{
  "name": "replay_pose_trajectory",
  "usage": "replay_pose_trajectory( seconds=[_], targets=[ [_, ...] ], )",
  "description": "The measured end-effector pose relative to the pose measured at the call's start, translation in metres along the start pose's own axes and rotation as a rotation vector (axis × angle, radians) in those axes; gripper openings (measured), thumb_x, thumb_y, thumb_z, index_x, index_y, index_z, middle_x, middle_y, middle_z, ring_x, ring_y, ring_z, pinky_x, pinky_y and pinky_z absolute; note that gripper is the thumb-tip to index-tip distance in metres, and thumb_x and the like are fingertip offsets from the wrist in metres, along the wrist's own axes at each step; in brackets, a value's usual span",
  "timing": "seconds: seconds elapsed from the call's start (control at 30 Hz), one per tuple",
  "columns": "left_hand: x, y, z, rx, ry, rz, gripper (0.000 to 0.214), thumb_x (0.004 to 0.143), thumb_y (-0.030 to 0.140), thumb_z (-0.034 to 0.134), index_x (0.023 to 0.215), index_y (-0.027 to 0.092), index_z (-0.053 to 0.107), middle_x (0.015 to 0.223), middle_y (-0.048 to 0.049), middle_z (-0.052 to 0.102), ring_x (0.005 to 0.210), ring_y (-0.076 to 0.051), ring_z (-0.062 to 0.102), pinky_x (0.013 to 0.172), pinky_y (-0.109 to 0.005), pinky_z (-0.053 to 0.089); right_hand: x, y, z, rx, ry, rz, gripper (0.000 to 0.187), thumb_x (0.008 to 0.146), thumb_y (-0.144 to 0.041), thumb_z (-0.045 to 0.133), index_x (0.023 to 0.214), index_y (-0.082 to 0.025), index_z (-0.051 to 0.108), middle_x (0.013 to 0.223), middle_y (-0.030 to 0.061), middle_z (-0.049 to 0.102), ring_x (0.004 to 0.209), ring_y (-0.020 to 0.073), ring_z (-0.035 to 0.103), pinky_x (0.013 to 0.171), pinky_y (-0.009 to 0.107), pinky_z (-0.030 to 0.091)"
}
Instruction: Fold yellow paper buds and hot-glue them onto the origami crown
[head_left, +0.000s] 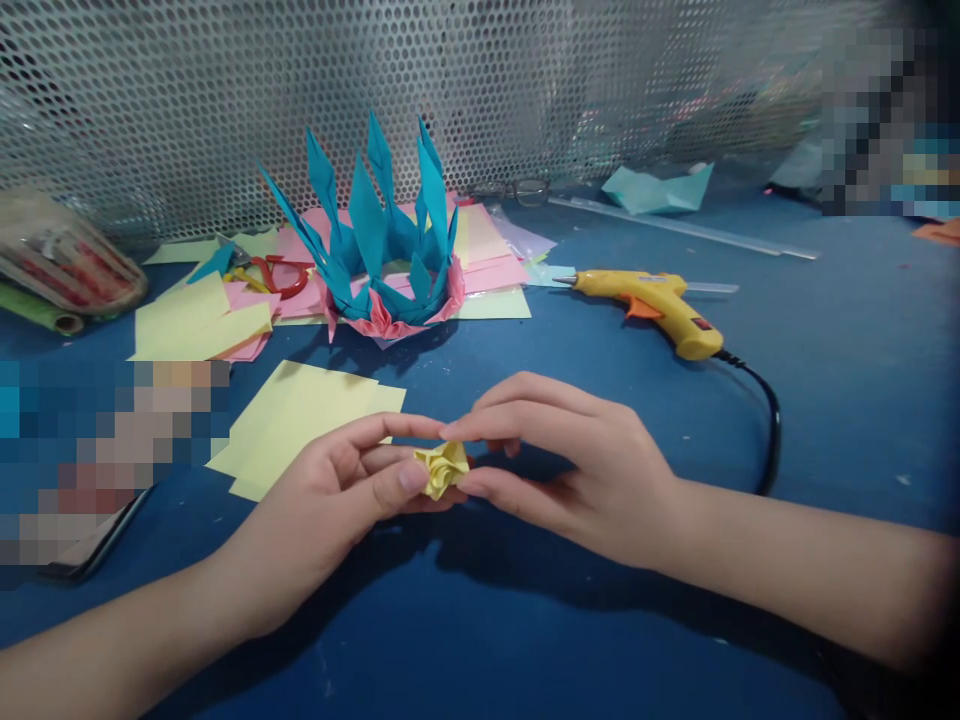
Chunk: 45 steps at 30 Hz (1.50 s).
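A small yellow paper rose (442, 469) with swirled folds is held up above the blue table. My left hand (352, 475) grips it from the left, thumb on its near side and fingers behind and under it. From the right, my right hand (570, 455) reaches in with thumb and forefinger pinched at the rose's right and upper edges. Both forefingers meet just over the flower. Yellow paper squares (300, 410) lie behind my left hand. Farther back stands a blue and pink folded paper crown (382, 260) with pointed spikes.
A yellow glue gun (652, 305) with a black cord lies at the right, near clear glue sticks (690, 228). Red-handled scissors (277, 277) rest on coloured papers. A plastic container (67, 250) stands left, and a perforated metal panel (225, 100) borders the table's back.
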<state>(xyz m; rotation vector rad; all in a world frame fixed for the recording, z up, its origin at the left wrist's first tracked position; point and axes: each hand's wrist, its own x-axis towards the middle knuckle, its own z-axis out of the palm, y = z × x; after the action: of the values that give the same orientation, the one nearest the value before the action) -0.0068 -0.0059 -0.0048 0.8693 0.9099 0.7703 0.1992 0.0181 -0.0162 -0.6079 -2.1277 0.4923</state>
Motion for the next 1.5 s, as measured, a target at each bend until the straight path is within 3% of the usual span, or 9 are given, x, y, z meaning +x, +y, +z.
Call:
replay_pose_trajectory(
  seconds=[0.17,0.37,0.73,1.0,1.1,1.2,1.33,1.43,1.5],
  targets=[
    [0.0,0.001,0.002,0.004,-0.058,-0.066,0.013,0.089,0.028,0.066,0.1,0.021,0.07,0.089,-0.0006,0.077,0.082,-0.013,0.073,0.081,-0.023,0.059,-0.001,0.0,0.0,0.049,-0.03,0.065,0.012,0.088,-0.013,0.064,0.099,-0.013,0.069,0.089,0.005,0.069,0.079,0.0089,0.066,0.073,0.014,0.054],
    [0.001,0.002,0.002,0.076,-0.004,-0.069,0.008,0.086,0.024,0.071,0.092,0.021,0.075,0.089,0.0014,0.074,0.079,-0.013,0.072,0.077,-0.021,0.061,-0.001,-0.003,0.0,0.077,-0.063,0.128,0.017,0.089,-0.01,0.06,0.103,-0.017,0.065,0.091,0.0015,0.073,0.081,0.0083,0.067,0.075,0.016,0.054],
    [-0.001,0.001,0.005,0.099,0.008,-0.041,0.012,0.087,0.015,0.067,0.089,0.022,0.077,0.083,0.0012,0.075,0.077,-0.013,0.073,0.072,-0.019,0.061,-0.004,-0.005,0.002,0.124,-0.067,-0.021,0.015,0.092,-0.008,0.056,0.101,-0.017,0.063,0.089,0.0049,0.071,0.083,0.012,0.067,0.076,0.019,0.055],
    [-0.003,0.0,0.002,0.111,0.05,0.018,0.016,0.082,0.021,0.074,0.095,0.03,0.077,0.091,0.0032,0.078,0.089,-0.012,0.071,0.08,-0.016,0.056,-0.001,-0.007,-0.001,0.11,-0.012,0.073,0.018,0.086,-0.018,0.068,0.103,-0.021,0.063,0.09,0.0005,0.073,0.08,0.0116,0.068,0.076,0.021,0.057],
    [-0.003,0.0,0.001,0.13,0.084,0.047,0.009,0.08,0.028,0.077,0.088,0.03,0.078,0.095,0.0028,0.078,0.089,-0.013,0.071,0.079,-0.015,0.056,0.0,-0.009,-0.001,0.074,0.001,0.039,0.019,0.085,-0.02,0.069,0.103,-0.021,0.063,0.091,0.0013,0.073,0.082,0.0128,0.068,0.077,0.022,0.057],
    [-0.002,0.0,0.002,0.172,0.134,0.079,0.006,0.075,0.022,0.08,0.078,0.026,0.077,0.1,0.0024,0.077,0.089,-0.012,0.07,0.077,-0.014,0.055,0.002,-0.005,-0.006,-0.089,0.038,0.007,0.014,0.088,-0.018,0.064,0.101,-0.022,0.062,0.092,0.0023,0.072,0.085,0.0153,0.068,0.078,0.026,0.056],
    [-0.003,0.001,0.003,0.233,0.154,0.067,0.014,0.072,0.018,0.082,0.082,0.024,0.075,0.092,0.0003,0.077,0.085,-0.013,0.071,0.075,-0.014,0.055,0.009,0.012,-0.027,-0.601,0.127,0.088,0.009,0.09,-0.031,0.058,0.087,-0.023,0.061,0.088,0.005,0.066,0.084,0.0209,0.064,0.079,0.035,0.052],
    [-0.005,0.0,0.003,0.213,0.155,0.059,0.014,0.071,0.019,0.083,0.08,0.024,0.074,0.097,0.0004,0.077,0.086,-0.012,0.072,0.076,-0.014,0.056,0.017,0.027,-0.053,-0.764,0.175,0.241,0.02,0.085,-0.034,0.065,0.076,-0.018,0.057,0.087,0.0108,0.061,0.076,0.0257,0.059,0.067,0.038,0.046],
    [-0.006,-0.001,0.002,0.204,0.159,0.073,0.013,0.07,0.018,0.083,0.077,0.024,0.075,0.1,0.0004,0.077,0.09,-0.013,0.072,0.077,-0.013,0.055,0.02,0.033,-0.07,-0.984,0.122,0.546,0.028,0.079,-0.037,0.072,0.068,-0.02,0.052,0.08,0.0059,0.059,0.065,0.021,0.054,0.055,0.031,0.038]
  ],
)
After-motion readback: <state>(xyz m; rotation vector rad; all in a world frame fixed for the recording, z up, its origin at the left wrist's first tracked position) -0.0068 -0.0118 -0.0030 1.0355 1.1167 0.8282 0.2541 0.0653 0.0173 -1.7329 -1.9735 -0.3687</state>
